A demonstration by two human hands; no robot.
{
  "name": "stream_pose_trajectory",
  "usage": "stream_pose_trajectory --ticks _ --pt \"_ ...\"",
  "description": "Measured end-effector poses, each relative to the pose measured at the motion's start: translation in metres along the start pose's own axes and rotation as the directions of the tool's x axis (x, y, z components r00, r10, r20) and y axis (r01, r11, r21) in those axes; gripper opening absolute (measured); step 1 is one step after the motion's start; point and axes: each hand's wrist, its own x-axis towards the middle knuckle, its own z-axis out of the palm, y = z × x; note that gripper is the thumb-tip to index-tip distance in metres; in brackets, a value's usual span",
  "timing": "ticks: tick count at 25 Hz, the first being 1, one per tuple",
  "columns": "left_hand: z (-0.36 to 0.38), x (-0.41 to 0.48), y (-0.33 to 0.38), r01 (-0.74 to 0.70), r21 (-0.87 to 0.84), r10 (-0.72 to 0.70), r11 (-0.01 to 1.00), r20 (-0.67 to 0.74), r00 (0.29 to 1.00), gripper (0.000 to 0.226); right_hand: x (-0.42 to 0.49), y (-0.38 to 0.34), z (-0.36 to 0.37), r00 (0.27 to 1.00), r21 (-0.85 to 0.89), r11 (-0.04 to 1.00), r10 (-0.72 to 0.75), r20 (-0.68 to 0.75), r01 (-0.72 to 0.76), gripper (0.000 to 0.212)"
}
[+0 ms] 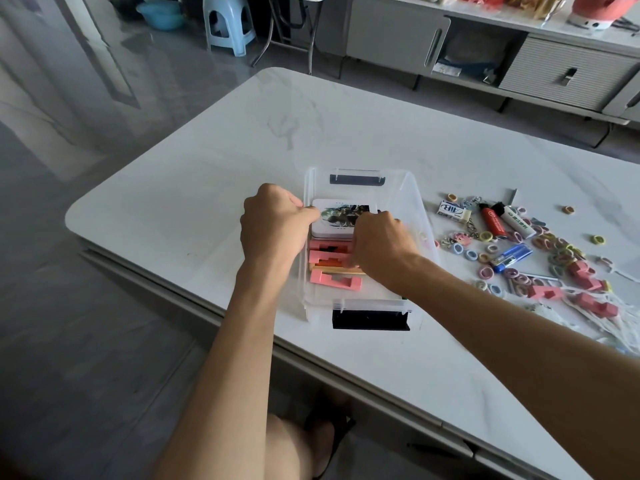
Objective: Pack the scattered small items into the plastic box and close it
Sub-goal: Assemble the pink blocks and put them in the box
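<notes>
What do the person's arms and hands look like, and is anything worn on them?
Both arms are bare as far as the picture shows: no sleeves on the left arm or the right arm. The left hand and right hand wear no gloves, and neither wrist carries a watch or band. Rings cannot be judged.

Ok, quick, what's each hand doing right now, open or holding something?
Left hand: curled, pinching the left edge of the picture tin.
Right hand: fingers curled down inside the plastic box; its grip cannot be told.

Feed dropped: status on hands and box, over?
Left hand pinches picture tin inside open plastic box. Right hand curled over pink blocks, grip hidden. Lighters, hair ties loose on table.
</notes>
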Motion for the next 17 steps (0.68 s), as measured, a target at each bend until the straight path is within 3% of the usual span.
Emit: stream_pose_trajectory --ticks 8,10,13,17 --pt "0.001 -0.002 0.001 0.019 -0.035 -0.019 0.999 -0.006 1.0 0.019 0.003 -0.003 0.005 0.999 -0.023 1.0 0.0 -0.045 -0.001 0.009" --pt "0.002 -0.002 0.0 0.013 -0.032 -0.013 0.999 -0.013 1.0 0.024 0.001 0.0 0.001 0.999 -0.043 0.999 -0.024 -0.03 0.023 0.021" --pt "0.001 -0.002 0.0 0.005 -0.022 -0.006 1.0 -0.026 1.0 0.034 -0.007 0.004 -0.008 0.983 -0.039 0.986 -0.155 0.097 0.16 0.02" --pt "0.002 -0.002 0.001 0.011 -0.006 -0.011 1.0 -0.02 1.0 0.035 -0.016 0.014 -0.003 0.923 -0.172 0.919 -0.316 0.22 0.356 0.016"
